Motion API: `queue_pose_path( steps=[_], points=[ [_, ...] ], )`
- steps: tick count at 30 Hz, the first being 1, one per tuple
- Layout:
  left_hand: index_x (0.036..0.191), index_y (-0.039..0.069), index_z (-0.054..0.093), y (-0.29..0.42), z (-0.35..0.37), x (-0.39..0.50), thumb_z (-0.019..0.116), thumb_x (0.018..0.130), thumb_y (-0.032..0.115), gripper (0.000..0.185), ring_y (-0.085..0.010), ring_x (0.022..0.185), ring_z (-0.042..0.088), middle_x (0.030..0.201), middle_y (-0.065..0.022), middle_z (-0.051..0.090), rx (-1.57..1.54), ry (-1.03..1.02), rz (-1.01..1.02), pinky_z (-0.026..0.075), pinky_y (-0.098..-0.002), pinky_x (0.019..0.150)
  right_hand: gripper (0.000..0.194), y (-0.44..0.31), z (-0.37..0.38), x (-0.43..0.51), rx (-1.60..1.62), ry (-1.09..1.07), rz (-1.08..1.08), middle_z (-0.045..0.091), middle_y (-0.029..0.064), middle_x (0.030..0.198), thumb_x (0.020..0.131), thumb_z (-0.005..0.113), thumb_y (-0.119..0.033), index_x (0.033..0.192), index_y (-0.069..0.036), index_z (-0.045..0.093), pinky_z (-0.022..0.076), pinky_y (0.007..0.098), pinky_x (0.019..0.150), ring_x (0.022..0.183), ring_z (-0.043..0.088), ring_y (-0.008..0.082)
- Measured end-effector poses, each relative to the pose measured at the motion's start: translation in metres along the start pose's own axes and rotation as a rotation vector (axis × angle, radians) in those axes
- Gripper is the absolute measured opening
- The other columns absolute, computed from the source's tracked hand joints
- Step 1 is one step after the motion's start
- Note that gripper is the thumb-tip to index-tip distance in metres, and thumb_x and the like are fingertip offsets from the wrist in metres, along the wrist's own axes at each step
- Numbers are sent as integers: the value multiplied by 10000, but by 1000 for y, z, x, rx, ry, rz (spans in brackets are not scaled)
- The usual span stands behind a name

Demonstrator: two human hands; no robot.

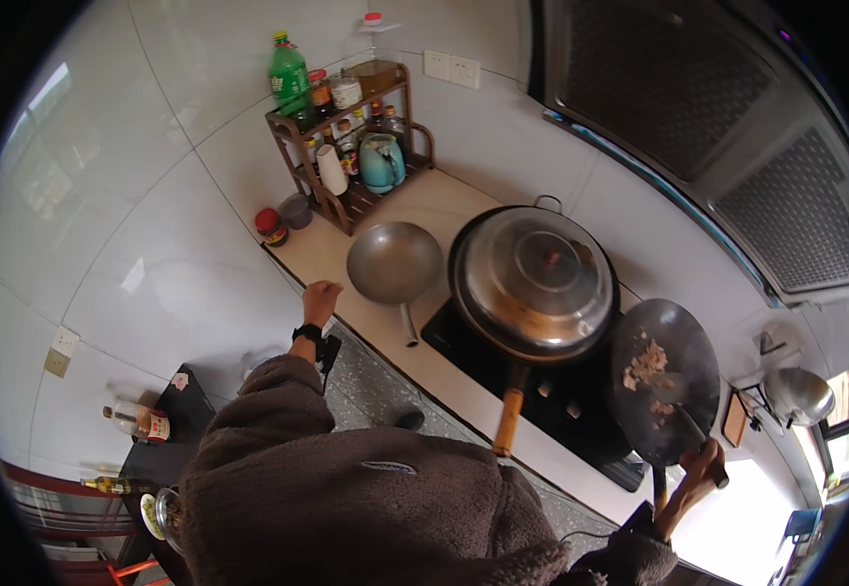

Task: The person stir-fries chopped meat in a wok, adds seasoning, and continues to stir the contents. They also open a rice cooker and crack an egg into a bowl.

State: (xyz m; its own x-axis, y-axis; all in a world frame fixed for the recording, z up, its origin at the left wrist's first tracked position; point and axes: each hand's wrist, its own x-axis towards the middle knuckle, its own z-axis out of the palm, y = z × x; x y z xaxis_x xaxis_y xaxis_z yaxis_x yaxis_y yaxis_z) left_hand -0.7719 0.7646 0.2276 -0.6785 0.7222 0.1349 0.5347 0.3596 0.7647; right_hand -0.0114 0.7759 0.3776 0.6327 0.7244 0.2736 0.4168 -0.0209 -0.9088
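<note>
My right hand (701, 467) is closed around the handle of a metal spatula (677, 395). The spatula's head rests among pieces of cooked meat (645, 364) in a dark wok (618, 421), which stands tilted in view on the right side of the cooktop. Below my right hand, the wok's handle (660, 487) points toward me. My left hand (322, 300), with a black band at the wrist, hangs by the counter's front edge with curled fingers and nothing visible in it. Nearest to it is an empty metal ladle-shaped pan (393, 262), apart from the fingers.
A large lidded pan (534, 278) with a wooden handle (510, 421) sits on the black cooktop (468, 351). Behind stands a brown rack (351, 209) of bottles and jars. The range hood (658, 80) overhangs the right. A dark table (175, 410) holding bottles is at left.
</note>
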Motion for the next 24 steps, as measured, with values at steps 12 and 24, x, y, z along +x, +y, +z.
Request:
queue_pose_path(
  steps=[12,24],
  points=[
    [896,26,717,-64,-4,167,636,871,344,328,-313,816,677,828,-159,705,96,154,-167,513,-406,758,138,-68,71,-93,-616,-412,-524,600,157,800,936,535,-56,1058,-38,597,482,360,627,697,608,286],
    [1416,-129,206,68,66,253,729,828,265,881,-414,1357,308,1469,-314,249,-292,140,-40,364,-428,1061,639,-45,51,-99,-1104,-636,-387,602,170,1221,791,487,87,1383,-150,465,491,459,873,1083,601,360]
  ],
)
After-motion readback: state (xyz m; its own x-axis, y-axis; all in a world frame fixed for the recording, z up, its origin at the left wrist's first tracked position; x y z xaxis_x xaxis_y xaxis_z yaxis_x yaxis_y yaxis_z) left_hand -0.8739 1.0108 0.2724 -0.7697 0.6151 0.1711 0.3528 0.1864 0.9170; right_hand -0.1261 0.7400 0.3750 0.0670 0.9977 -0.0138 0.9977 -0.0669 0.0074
